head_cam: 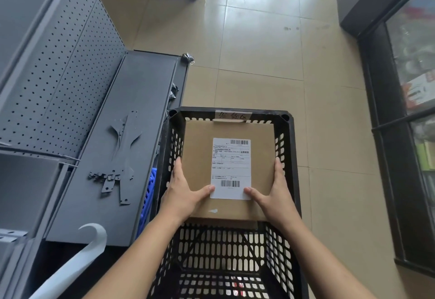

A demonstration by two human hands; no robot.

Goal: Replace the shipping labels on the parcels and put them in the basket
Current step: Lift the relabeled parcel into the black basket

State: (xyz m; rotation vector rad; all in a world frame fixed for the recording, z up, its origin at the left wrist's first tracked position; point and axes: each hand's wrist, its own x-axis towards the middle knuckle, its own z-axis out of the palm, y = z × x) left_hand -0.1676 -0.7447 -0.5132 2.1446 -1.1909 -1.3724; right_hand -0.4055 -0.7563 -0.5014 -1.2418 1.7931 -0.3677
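A flat brown cardboard parcel with a white shipping label on top is held level inside the far half of a black perforated plastic basket. My left hand grips the parcel's left edge, thumb on top next to the label's lower left corner. My right hand grips the right edge, thumb by the label's lower right corner. A small white scrap of old label sticks near the parcel's near edge. The basket's near half shows bare mesh.
A grey metal shelf with a pegboard back stands at the left, with loose metal brackets lying on it. A curled strip of white label backing hangs at lower left. A blue crate sits between shelf and basket. A dark-framed glass door is at right.
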